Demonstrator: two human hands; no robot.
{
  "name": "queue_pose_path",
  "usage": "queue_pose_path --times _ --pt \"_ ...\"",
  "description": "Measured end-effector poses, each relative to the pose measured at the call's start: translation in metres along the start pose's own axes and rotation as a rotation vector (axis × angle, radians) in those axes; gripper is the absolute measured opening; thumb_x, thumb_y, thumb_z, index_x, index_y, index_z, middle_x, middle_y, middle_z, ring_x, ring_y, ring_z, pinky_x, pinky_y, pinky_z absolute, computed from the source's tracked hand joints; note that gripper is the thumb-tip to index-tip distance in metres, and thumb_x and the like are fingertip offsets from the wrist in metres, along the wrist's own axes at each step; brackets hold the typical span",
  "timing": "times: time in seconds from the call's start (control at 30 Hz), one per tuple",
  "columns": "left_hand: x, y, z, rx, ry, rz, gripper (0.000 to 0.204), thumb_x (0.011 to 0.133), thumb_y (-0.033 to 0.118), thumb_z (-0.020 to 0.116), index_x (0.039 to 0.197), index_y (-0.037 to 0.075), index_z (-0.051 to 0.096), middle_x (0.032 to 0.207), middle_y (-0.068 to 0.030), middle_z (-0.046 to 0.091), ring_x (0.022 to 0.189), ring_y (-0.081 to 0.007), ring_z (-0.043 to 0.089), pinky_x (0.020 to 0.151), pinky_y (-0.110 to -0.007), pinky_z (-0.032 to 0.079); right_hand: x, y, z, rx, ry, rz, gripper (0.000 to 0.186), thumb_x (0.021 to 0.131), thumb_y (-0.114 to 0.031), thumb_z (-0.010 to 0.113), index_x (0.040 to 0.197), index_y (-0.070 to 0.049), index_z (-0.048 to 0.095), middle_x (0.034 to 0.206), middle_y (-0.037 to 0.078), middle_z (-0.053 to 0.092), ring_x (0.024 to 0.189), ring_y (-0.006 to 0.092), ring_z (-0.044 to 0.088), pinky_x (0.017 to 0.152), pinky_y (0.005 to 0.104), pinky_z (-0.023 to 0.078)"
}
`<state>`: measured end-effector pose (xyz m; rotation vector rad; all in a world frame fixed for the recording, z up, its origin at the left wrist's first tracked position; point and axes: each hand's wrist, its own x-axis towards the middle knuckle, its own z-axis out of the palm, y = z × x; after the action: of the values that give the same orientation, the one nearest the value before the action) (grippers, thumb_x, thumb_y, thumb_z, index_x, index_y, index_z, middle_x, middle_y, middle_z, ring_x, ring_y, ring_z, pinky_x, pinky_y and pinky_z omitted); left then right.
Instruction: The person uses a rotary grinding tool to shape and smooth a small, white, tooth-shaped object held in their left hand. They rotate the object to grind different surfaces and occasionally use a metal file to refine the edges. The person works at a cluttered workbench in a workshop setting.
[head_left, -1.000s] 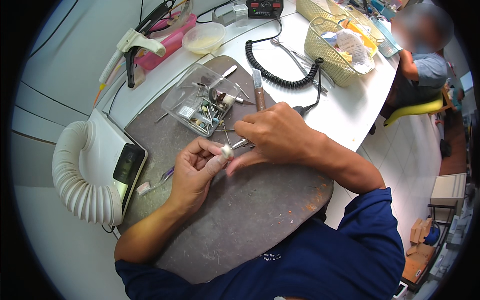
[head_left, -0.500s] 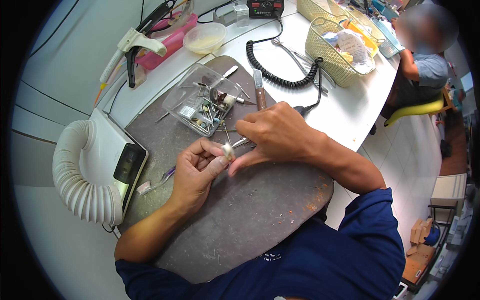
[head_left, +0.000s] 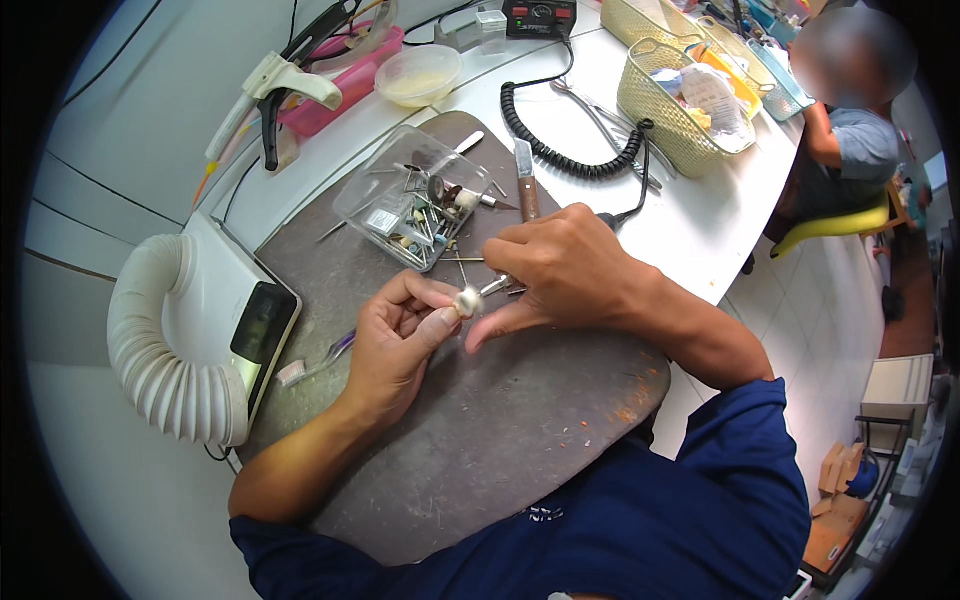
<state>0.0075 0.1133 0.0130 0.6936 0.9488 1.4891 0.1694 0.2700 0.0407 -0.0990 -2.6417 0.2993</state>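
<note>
My right hand (head_left: pixel 565 265) is closed around a rotary handpiece (head_left: pixel 496 285); its metal nose shows beyond my fingers and its dark tail comes out behind the knuckles. At the nose is a small white round polishing wheel (head_left: pixel 469 299). My left hand (head_left: pixel 400 335) pinches a small off-white piece (head_left: pixel 461 310) between thumb and fingertips, right up against the wheel; its exact kind is too small to tell. My right thumb stretches out toward the left fingertips. Just beyond the hands lies a clear plastic box (head_left: pixel 365 190) of rotary bits, brushes and wheels.
A brown-handled knife (head_left: pixel 528 190) and a toothbrush (head_left: pixel 320 366) lie on the grey board (head_left: pixel 480 430). At left is a white box with a ribbed hose (head_left: pixel 135 330). A coiled black cord (head_left: pixel 570 165), control unit (head_left: pixel 540 18) and baskets (head_left: pixel 665 125) stand farther back. A co-worker (head_left: pixel 855 130) sits right.
The right hand has tilted a little, and more of the handpiece's nose and the white wheel now shows. The right thumb has shifted slightly. The whole view has moved slightly.
</note>
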Motion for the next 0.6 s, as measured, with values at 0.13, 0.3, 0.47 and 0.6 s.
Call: queue_pose_path --times 0.13,0.3,0.47,0.6 --pt "-0.0013 0.0003 -0.0023 -0.004 -0.008 -0.005 0.014 0.091 0.003 0.064 0.101 0.002 0.056 0.102 -0.0080 0.063 0.096 -0.0122 0.062 0.088 -0.026 0.050 0.0012 0.0017 -0.0044 -0.013 -0.032 0.067 0.064 0.076 -0.066 0.067 0.063 -0.005 0.053 0.057 0.007 0.056 0.048 0.0264 0.059 0.044 0.0344 0.045" --pt "-0.0049 0.0023 -0.0028 0.056 -0.027 -0.009 0.013 0.092 0.005 0.063 0.103 0.002 0.058 0.101 -0.0061 0.064 0.096 -0.0101 0.062 0.090 -0.025 0.049 -0.0002 -0.0025 -0.0056 0.008 -0.054 0.044 0.047 0.075 -0.047 0.077 0.068 -0.006 0.053 0.059 0.006 0.054 0.050 0.0244 0.060 0.044 0.0348 0.044" --pt "-0.0058 0.0022 -0.0012 0.106 -0.018 0.020 0.014 0.092 0.005 0.063 0.105 0.000 0.063 0.103 -0.0076 0.067 0.098 -0.0107 0.063 0.091 -0.025 0.049 0.0002 -0.0049 -0.0034 0.017 -0.052 0.046 0.042 0.072 -0.037 0.081 0.067 -0.007 0.051 0.060 0.006 0.055 0.052 0.0247 0.061 0.045 0.0360 0.045" --pt "-0.0088 0.0045 0.0013 0.155 -0.028 0.027 0.018 0.092 0.005 0.064 0.108 -0.001 0.065 0.104 -0.0086 0.069 0.097 -0.0114 0.064 0.091 -0.025 0.049 0.0014 -0.0067 -0.0015 0.031 -0.040 0.070 0.042 0.072 -0.037 0.081 0.068 -0.008 0.051 0.058 0.005 0.054 0.051 0.0243 0.060 0.045 0.0361 0.045"
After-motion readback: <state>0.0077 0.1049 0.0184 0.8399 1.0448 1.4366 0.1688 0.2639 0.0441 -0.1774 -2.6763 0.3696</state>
